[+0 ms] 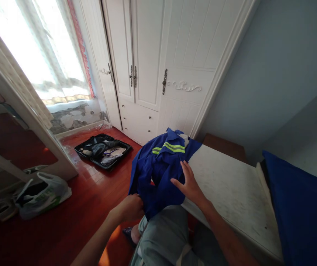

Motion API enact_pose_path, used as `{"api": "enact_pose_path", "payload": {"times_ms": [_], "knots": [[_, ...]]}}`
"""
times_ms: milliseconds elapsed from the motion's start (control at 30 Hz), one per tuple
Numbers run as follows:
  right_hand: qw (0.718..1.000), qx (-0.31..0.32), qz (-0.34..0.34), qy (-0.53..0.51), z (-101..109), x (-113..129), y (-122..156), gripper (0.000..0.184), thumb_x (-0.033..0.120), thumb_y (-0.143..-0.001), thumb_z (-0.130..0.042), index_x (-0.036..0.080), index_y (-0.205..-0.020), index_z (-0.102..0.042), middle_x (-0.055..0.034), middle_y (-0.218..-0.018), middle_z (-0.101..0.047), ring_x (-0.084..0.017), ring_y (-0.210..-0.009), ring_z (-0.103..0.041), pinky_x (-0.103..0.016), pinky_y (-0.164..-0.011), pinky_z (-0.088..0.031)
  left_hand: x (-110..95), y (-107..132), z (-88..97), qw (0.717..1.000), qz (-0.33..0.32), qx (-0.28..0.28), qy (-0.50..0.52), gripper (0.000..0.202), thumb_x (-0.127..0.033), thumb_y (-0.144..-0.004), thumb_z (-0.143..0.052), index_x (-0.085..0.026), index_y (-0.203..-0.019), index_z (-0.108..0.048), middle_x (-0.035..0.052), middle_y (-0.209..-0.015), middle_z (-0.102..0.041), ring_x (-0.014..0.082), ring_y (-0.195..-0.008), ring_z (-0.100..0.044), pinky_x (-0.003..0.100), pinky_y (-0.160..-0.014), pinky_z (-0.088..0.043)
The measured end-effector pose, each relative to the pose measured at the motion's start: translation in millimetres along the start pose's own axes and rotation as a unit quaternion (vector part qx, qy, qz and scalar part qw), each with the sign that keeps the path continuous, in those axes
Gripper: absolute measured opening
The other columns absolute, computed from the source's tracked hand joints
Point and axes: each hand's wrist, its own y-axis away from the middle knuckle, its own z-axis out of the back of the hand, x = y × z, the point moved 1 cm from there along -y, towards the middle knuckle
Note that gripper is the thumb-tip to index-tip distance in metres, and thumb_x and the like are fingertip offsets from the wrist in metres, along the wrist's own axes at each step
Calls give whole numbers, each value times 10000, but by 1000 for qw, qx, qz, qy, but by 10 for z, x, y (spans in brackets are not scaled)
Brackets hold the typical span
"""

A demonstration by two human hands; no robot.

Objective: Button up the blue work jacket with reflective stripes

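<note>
A dark blue work jacket (161, 170) with yellow-and-silver reflective strips lies partly on the white tabletop and hangs over its left end. At its lower left edge, my left hand (132, 207) is closed on the fabric, its fingertips partly hidden. My right hand (188, 181) rests at the jacket's right side with thumb and fingers spread, over the border between cloth and tabletop. Part of the jacket hangs down close to my knees.
The white table (227, 184) extends right, with a blue fabric-covered thing (299, 210) beyond. An open black suitcase (103, 151) holding clothes lies on the red floor. Left are a plastic bag (44, 194) and shoes (5, 208). A white wardrobe (150, 55) stands ahead.
</note>
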Motion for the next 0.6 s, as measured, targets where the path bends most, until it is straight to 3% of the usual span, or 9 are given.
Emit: {"api": "enact_pose_path", "payload": {"times_ms": [67,100,167,267,333,400,467,500,600], "knots": [[998,-18,-38,-44,-14,-47,-63,866,587,-730,-713,207,-1463,-448,-136,-1546,-364,-303,-1446,-325,-506,-1194,-261,89,95,35,988,15,156,11,212,-405,-631,-580,-262,-475,-595,59,-606,-630,273,-711,-663,461,-761,-569],[996,-26,-56,-66,-31,-73,-91,860,585,-719,-721,206,-1448,-464,-138,-1526,-393,-308,-1432,-351,-508,-1184,-283,147,131,69,978,30,205,11,234,-448,-580,-604,-266,-439,-562,52,-560,-611,285,-660,-654,486,-721,-564],[988,-38,-89,-123,-75,-121,-132,842,580,-705,-731,214,-1422,-485,-133,-1499,-429,-311,-1404,-397,-494,-1152,-349,270,160,213,974,67,218,5,302,-502,-496,-638,-257,-388,-499,43,-488,-568,299,-580,-626,522,-663,-546],[963,-66,-146,-216,-122,-180,-186,832,595,-692,-726,207,-1392,-495,-141,-1463,-472,-314,-1349,-470,-454,-1089,-436,394,50,630,989,86,120,-32,318,-533,-578,-589,-234,-472,-559,75,-575,-626,318,-663,-644,537,-729,-528],[950,-106,-172,-239,-119,-218,-273,839,607,-687,-712,190,-1380,-491,-155,-1454,-479,-319,-1328,-491,-448,-1083,-439,401,-165,980,996,74,22,-51,375,-530,-740,-473,-227,-776,-691,101,-864,-711,311,-886,-661,507,-884,-505],[945,-150,-178,-230,-83,-267,-444,836,607,-697,-689,177,-1383,-478,-164,-1472,-456,-315,-1332,-483,-444,-1101,-416,346,-509,1303,994,44,-86,-54,526,-551,-856,-376,-215,-1167,-634,102,-1176,-667,272,-1133,-602,430,-1045,-435],[943,-193,-177,-204,-19,-338,-703,830,578,-707,-678,162,-1392,-462,-172,-1496,-419,-304,-1349,-461,-428,-1124,-383,250,-954,1540,976,25,-217,-26,680,-636,-878,-375,-156,-1337,-526,133,-1332,-584,269,-1266,-527,381,-1115,-378],[940,-213,-183,-192,20,-383,-856,828,555,-707,-680,149,-1394,-457,-181,-1502,-406,-301,-1357,-449,-421,-1129,-371,197,-1198,1611,967,41,-251,-15,778,-676,-872,-380,-111,-1400,-461,167,-1406,-519,296,-1327,-474,400,-1139,-348],[924,-258,-213,-186,128,-537,-1323,767,492,-716,-672,97,-1349,-492,-219,-1421,-483,-310,-1292,-504,-404,-1063,-426,20,-1919,1639,976,79,-197,37,943,-757,-857,-390,-34,-1461,-356,241,-1504,-375,328,-1429,-351,398,-1160,-315]]}}
